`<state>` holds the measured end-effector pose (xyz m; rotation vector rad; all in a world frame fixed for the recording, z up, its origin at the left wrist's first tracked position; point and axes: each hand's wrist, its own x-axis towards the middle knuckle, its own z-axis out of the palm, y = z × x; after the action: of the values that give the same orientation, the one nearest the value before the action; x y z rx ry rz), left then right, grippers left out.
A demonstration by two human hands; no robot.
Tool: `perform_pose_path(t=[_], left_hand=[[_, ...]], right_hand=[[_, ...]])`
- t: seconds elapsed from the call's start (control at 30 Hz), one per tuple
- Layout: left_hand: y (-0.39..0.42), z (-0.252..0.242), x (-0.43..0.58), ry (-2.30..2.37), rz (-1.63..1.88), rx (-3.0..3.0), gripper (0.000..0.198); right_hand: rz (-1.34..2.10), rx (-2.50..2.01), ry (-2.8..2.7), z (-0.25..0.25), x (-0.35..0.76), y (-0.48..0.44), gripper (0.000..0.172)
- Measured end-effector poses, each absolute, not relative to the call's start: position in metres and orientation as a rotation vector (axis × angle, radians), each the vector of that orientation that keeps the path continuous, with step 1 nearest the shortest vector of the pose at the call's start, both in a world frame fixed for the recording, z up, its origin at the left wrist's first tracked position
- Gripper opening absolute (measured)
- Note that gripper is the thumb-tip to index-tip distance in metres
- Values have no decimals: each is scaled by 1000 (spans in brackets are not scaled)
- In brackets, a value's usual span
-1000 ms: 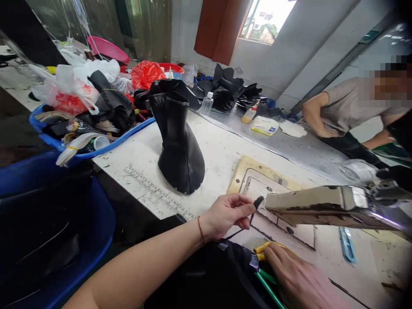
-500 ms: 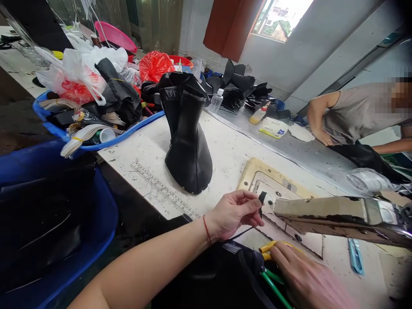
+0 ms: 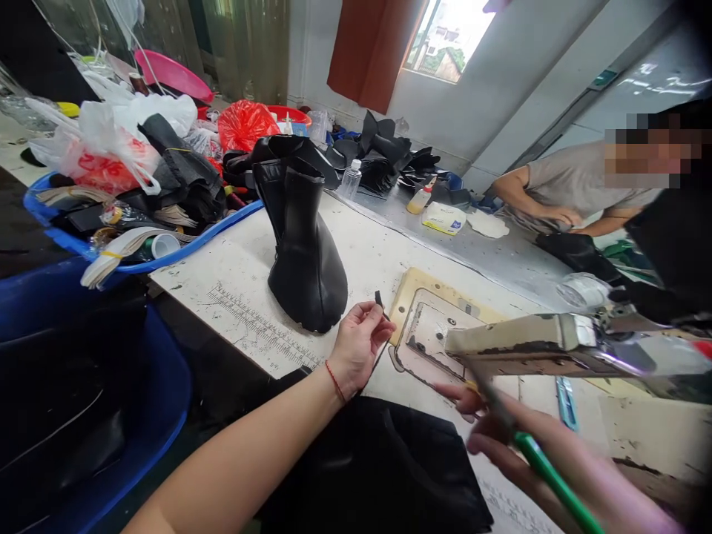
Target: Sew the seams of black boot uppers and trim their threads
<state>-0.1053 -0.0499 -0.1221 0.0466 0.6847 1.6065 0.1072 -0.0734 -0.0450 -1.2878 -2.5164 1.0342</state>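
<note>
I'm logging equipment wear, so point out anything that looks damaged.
The machine arm looks worn: its pale paint appears chipped into dark patches along the lower edge. The bed plate near its tip also has dark, ragged edges.

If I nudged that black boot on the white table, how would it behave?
The black boot stands upright, so it's probably fairly stiff. Its tall shaft might tip if pushed high; its shiny surface could feel slippery.
</note>
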Motion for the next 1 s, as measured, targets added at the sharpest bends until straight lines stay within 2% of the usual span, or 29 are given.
perform_pose_path(t=[0.03, 0.1, 0.17, 0.23, 0.27, 0.33, 0.4, 0.47, 0.57, 0.63, 0.7, 0.8, 0.9, 0.97, 1.0], left_hand=[[-50, -122, -103, 695, 1595, 80, 24], [-55, -116, -99, 704, 1579, 162, 31], [-65, -103, -105, 761, 1535, 438, 39], [-81, -83, -122, 833, 1280, 987, 25], [-90, -72, -134, 841, 1016, 1302, 17], [-109, -48, -162, 827, 401, 1691, 24], [-125, -26, -184, 959, 69, 1789, 39], [-136, -4, -196, 1147, -60, 1850, 55], [-139, 32, -197, 1281, -155, 2118, 37], [-133, 56, -190, 1276, -219, 2429, 20], [-123, 69, -182, 1221, -309, 2760, 18], [-109, 53, -164, 1119, -389, 3060, 22], [-107, 0, -134, 1051, -180, 3006, 22], [-113, -41, -109, 1012, -176, 2948, 19], [-116, -58, -96, 1007, -178, 2912, 12]], right_hand=[[1376, -1299, -2350, -43, 94, -81, 26], [1822, -1237, -1992, -43, 63, -95, 31], [1909, -1131, -1805, -44, 41, -105, 36], [1692, -1087, -1814, -42, 36, -111, 37], [1546, -1076, -1828, -40, 41, -113, 36], [1327, -1053, -1818, -35, 56, -120, 32], [1253, -1019, -1791, -29, 72, -127, 26], [1227, -998, -1810, -26, 79, -133, 21], [1123, -920, -1869, -26, 73, -135, 14], [1013, -839, -1879, -28, 63, -129, 16], [854, -795, -1904, -31, 56, -118, 16], [539, -681, -2099, -40, 62, -101, 19], [211, -433, -2457, -55, 93, -97, 29], [104, -362, -2680, -71, 124, -101, 29], [62, -355, -2715, -80, 139, -104, 27]])
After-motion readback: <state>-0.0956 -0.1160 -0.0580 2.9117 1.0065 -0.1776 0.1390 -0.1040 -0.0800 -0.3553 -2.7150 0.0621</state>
